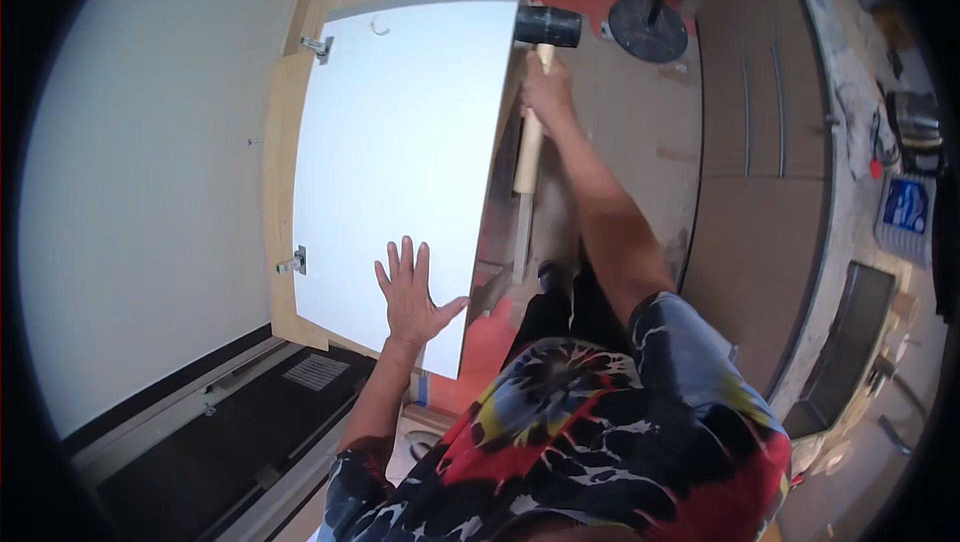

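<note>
left hand [408, 294] flat, fingers spread, palm pressed on white cabinet door panel [400, 162] near its lower right corner, nothing held. right hand [545, 97] grip shut round wooden handle of black rubber mallet [546, 28], head touching panel's upper right edge. two metal hinges [318, 46] on panel's left edge. panel lies over a wooden board [280, 192]

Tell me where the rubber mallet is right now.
In the head view, upper centre: the right hand grips the mallet by its wooden handle, its black head at the white panel's top right corner.
</note>
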{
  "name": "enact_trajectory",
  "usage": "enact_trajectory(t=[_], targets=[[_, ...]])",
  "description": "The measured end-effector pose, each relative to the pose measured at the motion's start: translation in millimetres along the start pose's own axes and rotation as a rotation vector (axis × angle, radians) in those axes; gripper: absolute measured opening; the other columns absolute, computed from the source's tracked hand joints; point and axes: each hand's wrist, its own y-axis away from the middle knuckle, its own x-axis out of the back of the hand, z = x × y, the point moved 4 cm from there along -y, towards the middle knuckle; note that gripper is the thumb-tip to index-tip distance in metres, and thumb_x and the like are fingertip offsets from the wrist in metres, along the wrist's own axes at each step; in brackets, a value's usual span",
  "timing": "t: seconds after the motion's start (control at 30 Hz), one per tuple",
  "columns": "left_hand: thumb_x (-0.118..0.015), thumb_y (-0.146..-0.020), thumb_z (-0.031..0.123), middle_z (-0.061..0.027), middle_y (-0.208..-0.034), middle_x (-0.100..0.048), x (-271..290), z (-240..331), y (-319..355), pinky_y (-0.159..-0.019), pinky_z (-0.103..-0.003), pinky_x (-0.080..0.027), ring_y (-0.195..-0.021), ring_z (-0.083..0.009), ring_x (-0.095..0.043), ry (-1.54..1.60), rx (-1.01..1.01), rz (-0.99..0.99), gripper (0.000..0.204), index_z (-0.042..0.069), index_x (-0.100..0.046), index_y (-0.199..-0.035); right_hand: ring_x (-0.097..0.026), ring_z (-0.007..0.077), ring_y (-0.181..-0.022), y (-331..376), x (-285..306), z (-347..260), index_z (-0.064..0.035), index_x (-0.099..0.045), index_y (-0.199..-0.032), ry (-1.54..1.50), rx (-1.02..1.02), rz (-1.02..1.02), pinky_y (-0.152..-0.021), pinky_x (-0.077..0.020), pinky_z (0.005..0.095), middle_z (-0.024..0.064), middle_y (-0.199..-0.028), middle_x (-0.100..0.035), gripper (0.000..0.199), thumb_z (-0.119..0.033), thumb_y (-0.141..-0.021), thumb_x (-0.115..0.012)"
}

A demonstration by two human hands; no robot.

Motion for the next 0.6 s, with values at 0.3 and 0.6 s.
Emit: enact_trajectory(t=[0.3, 0.6], targets=[[-0.076, -0.071, 0.060, -0.0185, -0.157, -0.031, 20.7, 5.3, -6.9, -0.117, -0.066, -0.009, -0.149, -0.0387, -0.018, 0.082, 0.131, -0.072, 0.099, 0.005, -0.043, -0.146, -0.046, 0.0111, -0.043, -47.6, 76.2, 8.5, -0.0074, -0.054, -0.095, 0.476, 0.182, -0.093, -0.037, -0.0387, 0.0290, -0.0004, -0.062, -0.046, 0.023, -0.029, -0.101, -0.050], [-0.068, -0.088, 0.041, -0.0212, -0.154, -0.035, -28.6, 49.5, 24.3, -0.117, -0.064, -0.017, -0.146, -0.0440, -0.025, 0.141, 0.367, 0.200, 0.070, 0.005, -0.045, -0.144, -0.066, 0.0214, -0.064, -65.1, -23.6, -130.0, -0.0018, -0.064, -0.119, 0.966, 0.859, -0.327, -0.062, -0.0528, 0.0364, 0.0125, -0.080, -0.066, 0.033, -0.022, -0.092, -0.062]])
